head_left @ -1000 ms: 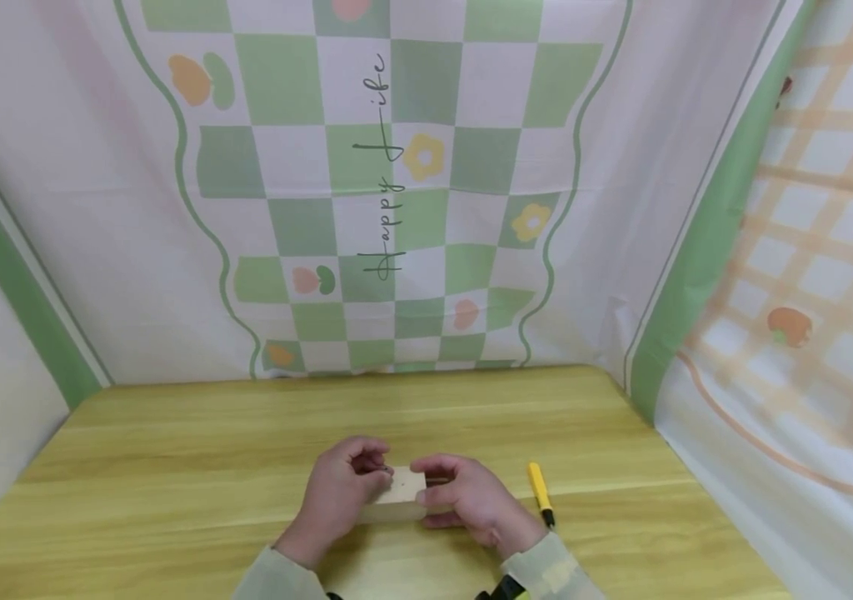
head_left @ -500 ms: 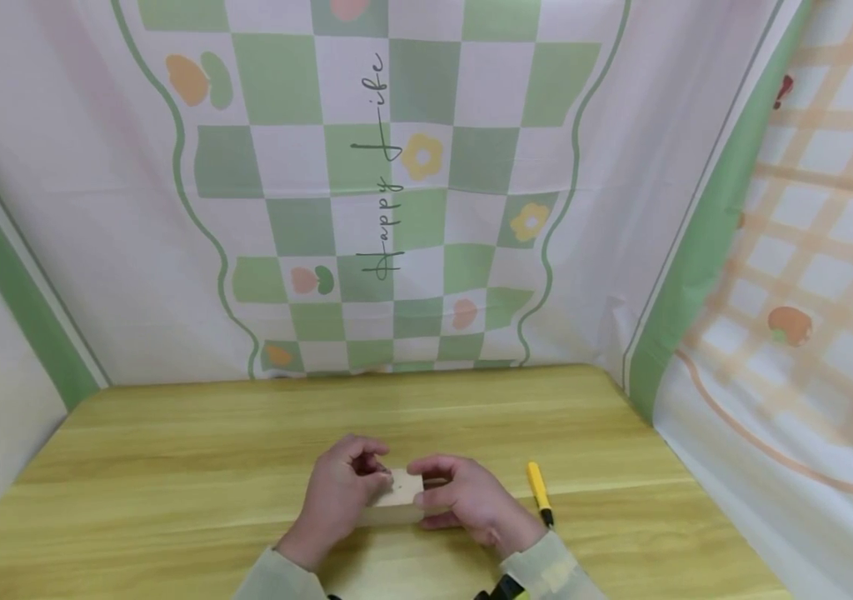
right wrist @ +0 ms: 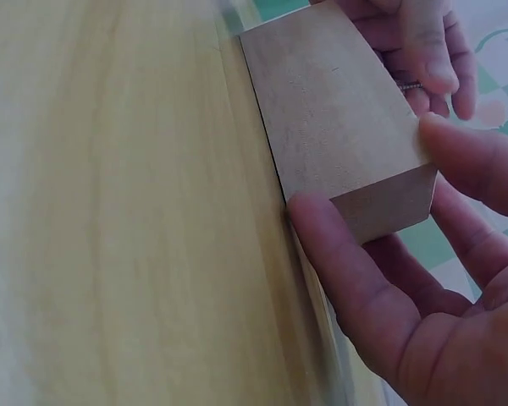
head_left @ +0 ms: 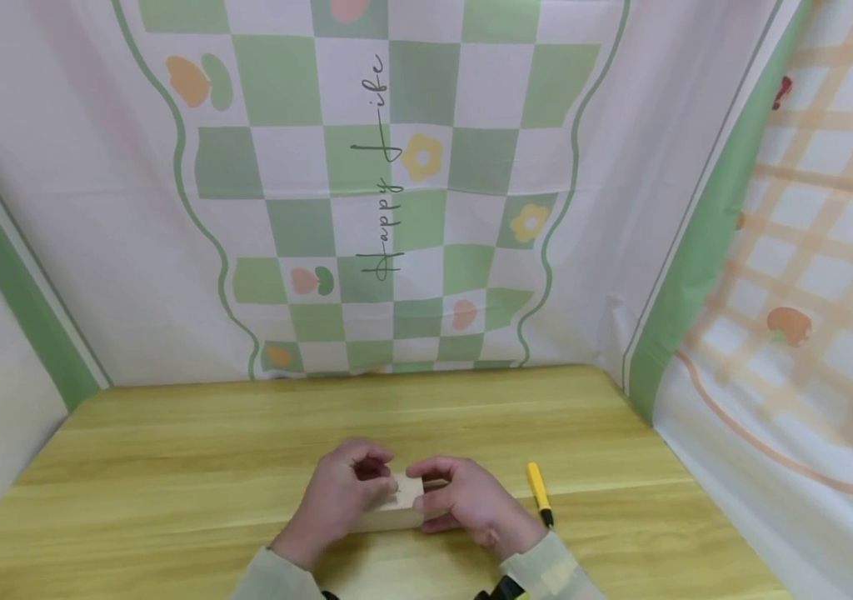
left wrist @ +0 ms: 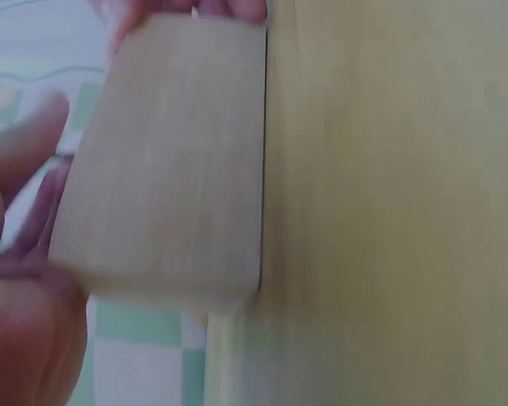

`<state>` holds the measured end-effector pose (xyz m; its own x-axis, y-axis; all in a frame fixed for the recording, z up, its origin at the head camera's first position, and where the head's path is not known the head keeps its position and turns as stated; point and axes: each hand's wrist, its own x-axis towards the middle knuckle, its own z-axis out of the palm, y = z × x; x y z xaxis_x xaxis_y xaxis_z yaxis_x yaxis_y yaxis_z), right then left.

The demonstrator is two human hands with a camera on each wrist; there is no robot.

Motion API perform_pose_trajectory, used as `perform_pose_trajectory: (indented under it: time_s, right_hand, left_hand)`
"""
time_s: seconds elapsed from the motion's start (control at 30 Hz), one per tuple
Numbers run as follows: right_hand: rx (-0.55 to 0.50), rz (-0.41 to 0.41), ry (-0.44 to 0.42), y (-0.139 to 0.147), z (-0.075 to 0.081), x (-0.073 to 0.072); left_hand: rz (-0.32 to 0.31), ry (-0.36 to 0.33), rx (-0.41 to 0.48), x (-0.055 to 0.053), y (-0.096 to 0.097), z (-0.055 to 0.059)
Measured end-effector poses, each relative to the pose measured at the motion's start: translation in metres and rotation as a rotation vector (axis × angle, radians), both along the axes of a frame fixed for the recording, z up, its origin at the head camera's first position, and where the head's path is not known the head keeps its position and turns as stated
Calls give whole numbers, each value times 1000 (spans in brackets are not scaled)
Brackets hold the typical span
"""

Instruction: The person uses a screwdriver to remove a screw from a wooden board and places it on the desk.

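Observation:
A pale wooden block [head_left: 389, 521] rests on the table between both hands, with a small hole or dark mark in its top face. My left hand [head_left: 338, 498] is over the block's left part, pinching a small threaded screw [right wrist: 409, 85] at the fingertips. The screw lies close to the block's top face in the right wrist view; the left fingers partly hide it. My right hand [head_left: 467, 504] grips the right end of the block, thumb and fingers around its edges. In the left wrist view the block's long side [left wrist: 169, 152] fills the middle.
A yellow-handled tool [head_left: 539, 492] with a black end lies on the wooden table [head_left: 172, 467], to the right of my right hand. A green and white checked cloth [head_left: 419, 275] hangs behind the table's far edge.
The block has shifted slightly towards the person and to the left. The left fingers have moved a little lower over its top. The right hand keeps its grip.

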<state>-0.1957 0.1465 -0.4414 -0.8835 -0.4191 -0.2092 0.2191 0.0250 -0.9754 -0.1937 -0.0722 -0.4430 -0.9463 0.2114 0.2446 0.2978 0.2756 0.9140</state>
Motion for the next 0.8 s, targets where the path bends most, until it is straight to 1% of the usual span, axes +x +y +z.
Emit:
perform_pose_trajectory:
  time_s: [0.07, 0.13, 0.3, 0.4, 0.47, 0.53, 0.6, 0.7, 0.8]
  right_hand:
    - [-1, 2, -1, 0, 0, 0]
    - [0, 4, 0, 1, 0, 0]
    - [4, 7, 2, 2, 0, 0]
    - [8, 8, 3, 2, 0, 0]
    - [9, 10, 5, 2, 0, 0]
    - [8, 10, 6, 2, -1, 0]
    - [7, 12, 8, 2, -1, 0]
    - [4, 13, 9, 2, -1, 0]
    - [2, 11, 8, 3, -1, 0]
  left_hand:
    - [-77, -28, 22, 0, -5, 0]
    - [-119, -42, 26, 0, -9, 1]
    - [-153, -32, 25, 0, -12, 2]
    - [-193, -44, 32, 2, -13, 1]
    - [-209, -52, 33, 2, -13, 1]
    - [-199, -49, 30, 3, -12, 1]
    - [-173, -41, 24, 2, -11, 1]
    - [-112, -35, 5, 2, -10, 2]
    - [-56, -58, 13, 0, -9, 3]
